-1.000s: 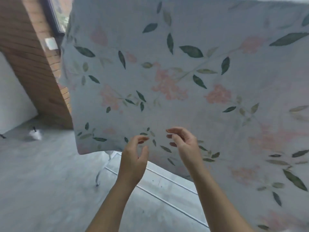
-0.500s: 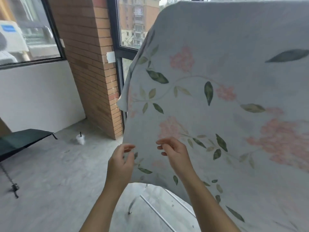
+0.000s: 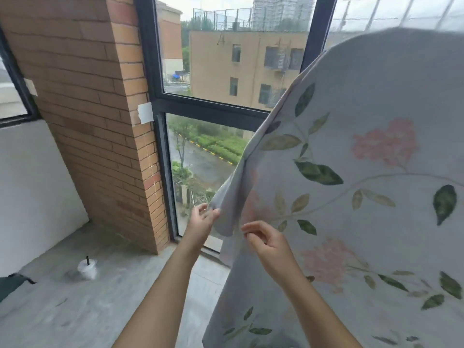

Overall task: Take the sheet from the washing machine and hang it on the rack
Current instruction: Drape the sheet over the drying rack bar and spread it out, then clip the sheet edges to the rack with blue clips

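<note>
Both hands have shifted to the sheet's left edge since half a second ago, when they hovered with loose fingers in front of the printed cloth. The view has swung too, so the window now fills the middle and the sheet sits further right.

The sheet [image 3: 364, 197], pale with pink flowers and green leaves, hangs from somewhere above the top of the frame and falls past the bottom edge, covering the right half of the view. What carries it is hidden. Its left edge runs down on a slant, and a corner flap folds forward and droops beside the window [image 3: 226, 71].

The left hand [image 3: 200, 223] is raised at that flap; its grip is clamped on the flap's lower tip, with cloth pinched between thumb and fingers. The right hand [image 3: 267, 244] is just beside it, lower and to the right, back toward the camera, with its fingers [image 3: 247, 229] curled against the sheet below the flap. Whether its grip has cloth in it cannot be told.

Left of the window stands a brick pillar [image 3: 100, 109] with a white patch stuck on its corner. A cup [image 3: 87, 269] with a dark straw stands on the grey floor [image 3: 75, 312], well apart from the sheet.
</note>
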`<state>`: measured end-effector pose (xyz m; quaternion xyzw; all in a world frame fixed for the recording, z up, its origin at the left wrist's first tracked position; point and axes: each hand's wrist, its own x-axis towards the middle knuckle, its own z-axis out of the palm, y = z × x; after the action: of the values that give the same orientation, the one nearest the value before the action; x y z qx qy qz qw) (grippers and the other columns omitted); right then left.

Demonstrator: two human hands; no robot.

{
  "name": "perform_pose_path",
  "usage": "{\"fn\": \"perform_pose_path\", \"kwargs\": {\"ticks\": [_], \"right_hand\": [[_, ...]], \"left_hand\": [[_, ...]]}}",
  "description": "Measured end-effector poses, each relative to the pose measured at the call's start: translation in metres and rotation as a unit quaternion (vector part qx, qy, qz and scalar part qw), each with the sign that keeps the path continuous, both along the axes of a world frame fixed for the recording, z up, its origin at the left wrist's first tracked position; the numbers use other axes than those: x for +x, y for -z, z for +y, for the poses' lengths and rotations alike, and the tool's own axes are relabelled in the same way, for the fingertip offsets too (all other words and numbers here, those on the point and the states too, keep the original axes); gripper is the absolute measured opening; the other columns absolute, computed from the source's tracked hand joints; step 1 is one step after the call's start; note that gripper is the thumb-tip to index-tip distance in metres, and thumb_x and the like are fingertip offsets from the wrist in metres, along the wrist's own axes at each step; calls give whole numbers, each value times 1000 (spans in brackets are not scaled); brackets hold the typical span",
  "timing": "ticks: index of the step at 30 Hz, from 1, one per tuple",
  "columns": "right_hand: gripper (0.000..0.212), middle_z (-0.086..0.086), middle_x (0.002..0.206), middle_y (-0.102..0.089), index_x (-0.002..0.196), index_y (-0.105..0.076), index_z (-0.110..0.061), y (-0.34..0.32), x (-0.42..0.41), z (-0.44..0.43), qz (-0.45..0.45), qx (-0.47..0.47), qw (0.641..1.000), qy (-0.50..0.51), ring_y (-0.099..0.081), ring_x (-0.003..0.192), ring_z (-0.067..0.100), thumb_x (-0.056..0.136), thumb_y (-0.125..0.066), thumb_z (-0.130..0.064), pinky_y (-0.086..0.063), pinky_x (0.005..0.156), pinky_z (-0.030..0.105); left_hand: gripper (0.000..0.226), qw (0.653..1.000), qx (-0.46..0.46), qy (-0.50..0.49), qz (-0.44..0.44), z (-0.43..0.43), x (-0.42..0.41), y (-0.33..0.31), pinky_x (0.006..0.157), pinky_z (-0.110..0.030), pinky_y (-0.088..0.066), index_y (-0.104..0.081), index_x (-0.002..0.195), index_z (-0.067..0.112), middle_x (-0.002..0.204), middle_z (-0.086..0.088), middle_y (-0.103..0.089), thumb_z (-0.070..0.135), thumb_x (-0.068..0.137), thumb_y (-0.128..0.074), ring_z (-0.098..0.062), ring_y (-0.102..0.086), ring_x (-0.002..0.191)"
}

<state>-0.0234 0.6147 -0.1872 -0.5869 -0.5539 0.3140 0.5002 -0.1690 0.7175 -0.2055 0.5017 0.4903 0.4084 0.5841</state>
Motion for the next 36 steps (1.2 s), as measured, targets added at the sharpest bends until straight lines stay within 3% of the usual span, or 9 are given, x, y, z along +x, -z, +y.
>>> {"fn": "perform_pose_path", "kwargs": {"ticks": [3,7,14,18,20,23,26,32,36], "right_hand": [[27,-19,87,-68,87,-66,-29,-3,-19,21,-5,0,998,65,-63,86,1,89,-55,-4,-46,77,15],[25,-15,89,-70,91,-64,-29,0,-41,43,-3,2,990,139,-64,89,1,87,-58,-5,-49,82,20],[78,-22,119,-51,126,-38,-35,-4,-87,73,-16,26,984,174,-48,111,-9,62,-82,-24,-40,84,8],[39,-16,106,-61,117,-53,-22,-18,-116,95,-38,97,968,228,-55,96,-7,81,-67,-15,-42,79,15],[20,-13,91,-65,101,-62,-20,-31,-116,94,18,94,963,252,-58,81,-7,90,-54,-6,-43,69,14],[31,-1,88,-67,90,-61,-23,-43,-96,80,56,94,952,286,-62,84,13,90,-45,3,-47,68,21],[25,3,85,-67,90,-63,-24,-63,-73,60,-1,86,949,303,-63,83,24,87,-51,-3,-47,66,34],[14,-12,57,-58,70,-65,-28,-100,-32,26,-174,-33,936,303,-50,59,7,80,-69,-20,-35,53,28],[41,-6,89,-69,96,-67,-24,-117,-24,24,-58,70,961,262,-63,83,6,90,-45,10,-49,71,18]], "left_hand": [[64,989,-105,93,-52,53,-4,-2,81,-34,-38,-35,137,16,133,-5,-48,36,86,-67,-19,-50,114],[24,947,-216,213,-106,88,-13,0,65,-31,-41,-61,98,14,86,-7,-64,25,79,-67,-19,-60,74],[29,883,-75,303,-349,92,-43,-54,73,-26,-55,-60,113,4,93,-10,-70,9,84,-60,-14,-66,81],[29,860,26,366,-354,86,-58,-99,68,-22,-53,-60,109,7,87,-4,-67,15,81,-60,-11,-63,76],[24,876,81,337,-336,87,-61,-110,70,-22,-53,-62,106,8,87,-3,-67,14,83,-57,-12,-62,78],[18,910,190,278,-243,93,-62,-116,67,-29,-45,-65,102,8,88,-6,-66,10,87,-56,-18,-59,80],[20,915,290,239,-147,95,-56,-115,67,-15,-47,-65,98,1,86,-8,-67,-10,91,-49,-5,-63,76],[22,868,454,201,31,101,-36,-107,80,-22,-50,-73,79,7,84,2,-70,5,71,-52,-8,-62,86],[15,813,528,215,118,101,-24,-106,80,-25,-49,-72,74,17,80,14,-68,13,74,-58,-7,-62,86]]}}
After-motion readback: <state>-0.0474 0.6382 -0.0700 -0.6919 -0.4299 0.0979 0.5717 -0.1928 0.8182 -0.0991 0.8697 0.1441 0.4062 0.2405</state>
